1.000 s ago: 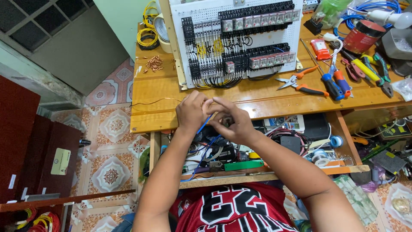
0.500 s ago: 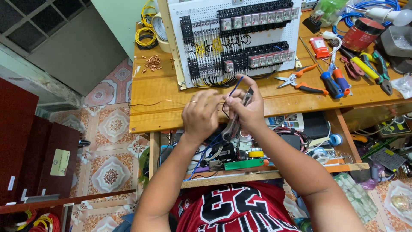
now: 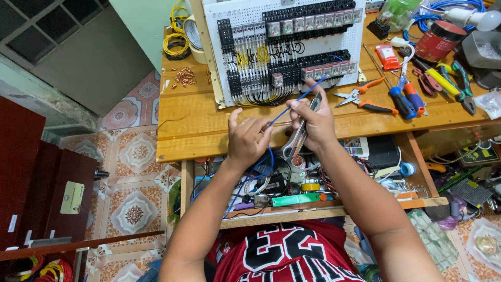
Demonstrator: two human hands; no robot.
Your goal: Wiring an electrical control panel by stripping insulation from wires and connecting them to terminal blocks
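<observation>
My left hand (image 3: 249, 137) pinches a thin blue wire (image 3: 292, 106) over the front edge of the wooden workbench (image 3: 193, 125). The wire runs up to the right past my right hand, and its lower part loops down below the bench. My right hand (image 3: 311, 121) grips a metal wire stripper (image 3: 298, 137) whose jaws sit on the wire near my fingers. Just beyond both hands stands a white perforated panel (image 3: 284, 47) filled with rows of relays, terminal blocks and black wiring.
Pliers, screwdrivers and cutters (image 3: 402, 96) lie on the bench at right, with a red can (image 3: 437, 40) behind them. Yellow wire coils (image 3: 176, 36) and small copper lugs (image 3: 184, 76) are at left. An open drawer (image 3: 313, 201) of tools and tape sits below.
Both hands rose from the bench edge toward the panel. The blue wire now stretches up to the right, and the stripper has shifted onto it.
</observation>
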